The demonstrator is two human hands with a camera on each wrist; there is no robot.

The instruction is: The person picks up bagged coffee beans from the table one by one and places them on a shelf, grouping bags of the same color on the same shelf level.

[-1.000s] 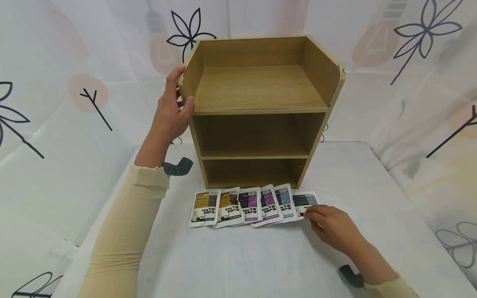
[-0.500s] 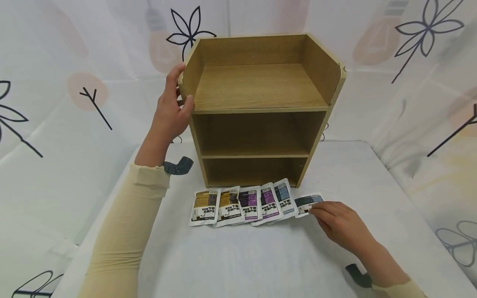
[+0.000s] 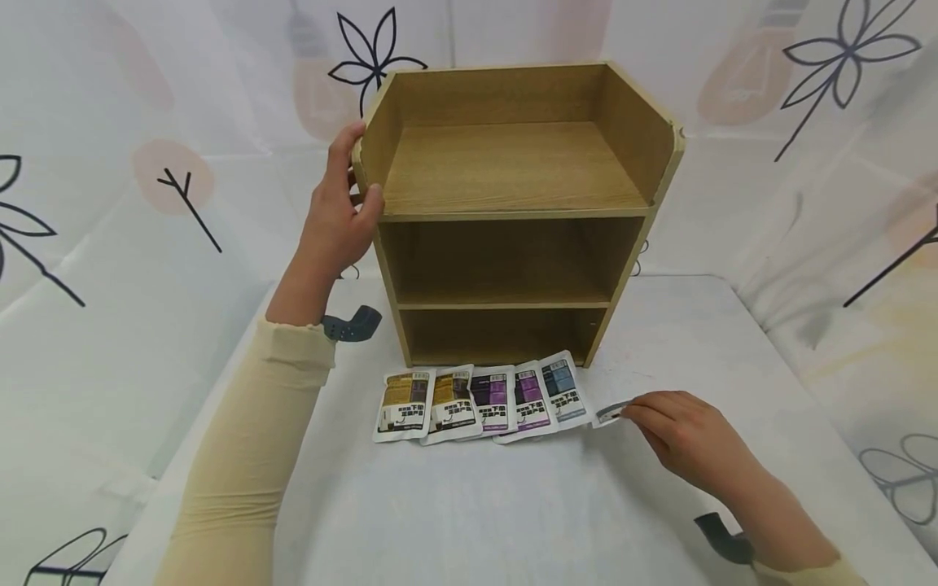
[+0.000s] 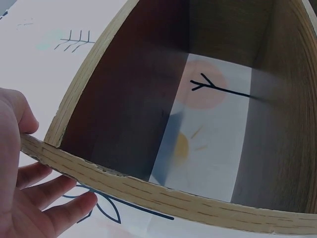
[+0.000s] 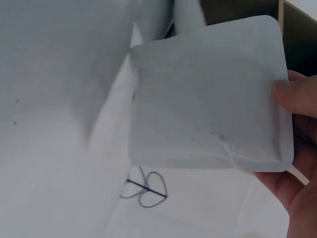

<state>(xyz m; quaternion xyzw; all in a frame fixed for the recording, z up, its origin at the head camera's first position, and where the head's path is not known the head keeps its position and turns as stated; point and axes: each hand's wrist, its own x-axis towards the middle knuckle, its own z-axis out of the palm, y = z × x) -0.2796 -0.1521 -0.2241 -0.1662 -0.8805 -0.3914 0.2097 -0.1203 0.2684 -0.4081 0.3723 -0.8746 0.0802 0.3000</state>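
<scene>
My left hand (image 3: pixel 340 212) grips the upper left side panel of a wooden shelf unit (image 3: pixel 506 167). In the left wrist view, thumb and fingers (image 4: pixel 69 213) lie on either side of the panel's edge (image 4: pixel 163 196). At the right, my right hand (image 3: pixel 696 443) pinches a small flat pouch (image 3: pixel 610 413) by one end, tilted so it looks thin from above. The right wrist view shows the pouch's plain pale face (image 5: pixel 208 99), the thumb (image 5: pixel 297 96) on it and other fingers partly hidden behind. Just left of it is a pouch with a blue label (image 3: pixel 563 391).
Two pouches with purple labels (image 3: pixel 493 400) and two with yellow-brown labels (image 3: pixel 405 404) continue the overlapping row at the shelf's foot. Two lower compartments (image 3: pixel 506 264) face forward. A white cloth (image 3: pixel 476 513) covers the table; patterned sheeting (image 3: pixel 242 98) hangs behind.
My right hand has drawn its pouch rightward, away from the row, and tilted it so its label no longer shows. The blue-labelled pouch has shifted slightly. My left hand keeps its grip.
</scene>
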